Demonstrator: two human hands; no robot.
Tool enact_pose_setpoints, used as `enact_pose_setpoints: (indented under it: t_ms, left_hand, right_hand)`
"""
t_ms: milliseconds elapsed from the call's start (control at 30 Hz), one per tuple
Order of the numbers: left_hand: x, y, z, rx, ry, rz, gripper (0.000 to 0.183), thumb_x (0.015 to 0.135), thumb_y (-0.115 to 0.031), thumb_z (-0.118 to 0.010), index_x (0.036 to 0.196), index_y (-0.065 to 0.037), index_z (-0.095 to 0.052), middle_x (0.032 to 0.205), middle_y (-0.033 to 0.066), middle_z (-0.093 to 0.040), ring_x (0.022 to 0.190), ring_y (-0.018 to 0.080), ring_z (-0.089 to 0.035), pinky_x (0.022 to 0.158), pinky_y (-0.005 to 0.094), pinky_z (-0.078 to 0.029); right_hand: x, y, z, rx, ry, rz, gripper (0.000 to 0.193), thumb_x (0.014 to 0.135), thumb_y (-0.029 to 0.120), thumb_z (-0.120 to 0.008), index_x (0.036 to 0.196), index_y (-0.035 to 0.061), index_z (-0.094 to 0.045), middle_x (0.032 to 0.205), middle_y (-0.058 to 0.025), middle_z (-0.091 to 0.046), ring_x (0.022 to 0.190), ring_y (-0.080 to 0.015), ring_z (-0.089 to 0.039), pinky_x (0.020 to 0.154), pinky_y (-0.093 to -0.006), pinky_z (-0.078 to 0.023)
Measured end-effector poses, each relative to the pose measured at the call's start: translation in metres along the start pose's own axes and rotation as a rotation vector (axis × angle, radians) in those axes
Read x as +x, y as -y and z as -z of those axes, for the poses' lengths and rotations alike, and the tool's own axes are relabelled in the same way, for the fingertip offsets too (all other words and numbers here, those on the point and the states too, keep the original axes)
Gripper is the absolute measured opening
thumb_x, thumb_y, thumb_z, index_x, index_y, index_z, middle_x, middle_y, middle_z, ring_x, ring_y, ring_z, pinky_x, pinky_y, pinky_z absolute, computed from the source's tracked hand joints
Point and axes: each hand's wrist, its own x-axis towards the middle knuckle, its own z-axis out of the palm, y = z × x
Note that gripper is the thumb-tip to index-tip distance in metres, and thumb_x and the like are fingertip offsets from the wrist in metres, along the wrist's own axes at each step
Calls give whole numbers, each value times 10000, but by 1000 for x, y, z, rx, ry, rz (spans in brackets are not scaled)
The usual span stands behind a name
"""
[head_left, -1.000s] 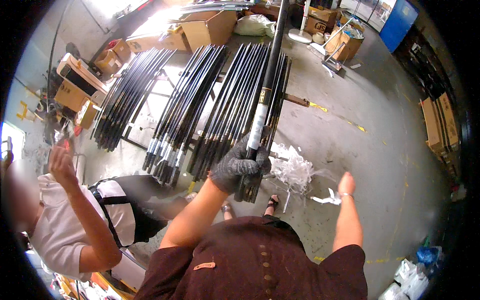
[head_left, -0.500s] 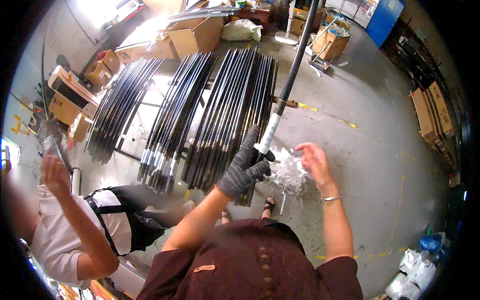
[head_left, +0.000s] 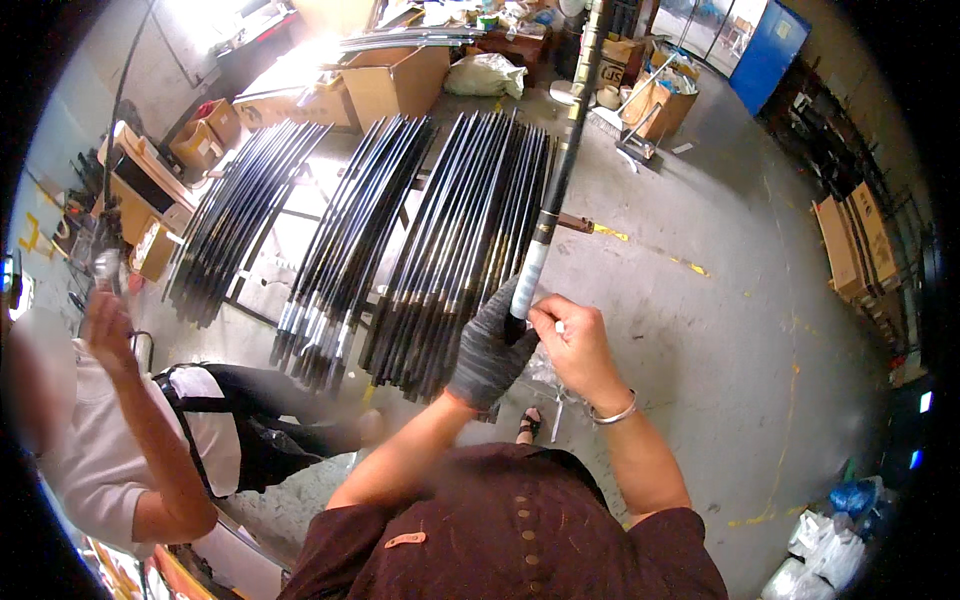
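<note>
My left hand (head_left: 490,350), in a dark grey knit glove, is closed around the lower end of a long black rod (head_left: 562,175). The rod slants up and away, with gold-coloured bands along it. A white wrap (head_left: 528,277) covers a stretch just above the glove. My right hand (head_left: 575,345), bare with a silver bangle at the wrist, pinches a small white piece of wrap beside the rod's lower end. Its fingertips are close to the glove. Behind my right hand, a tangle of thin white strips (head_left: 545,372) is mostly hidden.
Several black rods (head_left: 470,250) lie in rows on a rack to the left. At far left another person (head_left: 130,420) handles a thin rod. Cardboard boxes (head_left: 395,82) and a white sack (head_left: 485,76) stand at the back; white plastic bags (head_left: 825,550) lie lower right.
My right hand has come in from the right, from open and apart to pinching at the rod's lower end. The rod has turned, showing gold bands, and its lower end has shifted slightly left.
</note>
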Motion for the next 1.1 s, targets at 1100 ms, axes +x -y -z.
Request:
enact_pose_setpoints:
  t_ms: [1100]
  left_hand:
    - [16,48,22,-1130,5,504,365,873,-195,-638,1196,-109,-491,753,-34,-510,507,60,-450,432,196,-366]
  right_hand:
    - [-103,-264,161,-1302,232,-362,169,870,225,-604,821,64,-588,742,-176,-645,721,-383,-640,608,-495,-493]
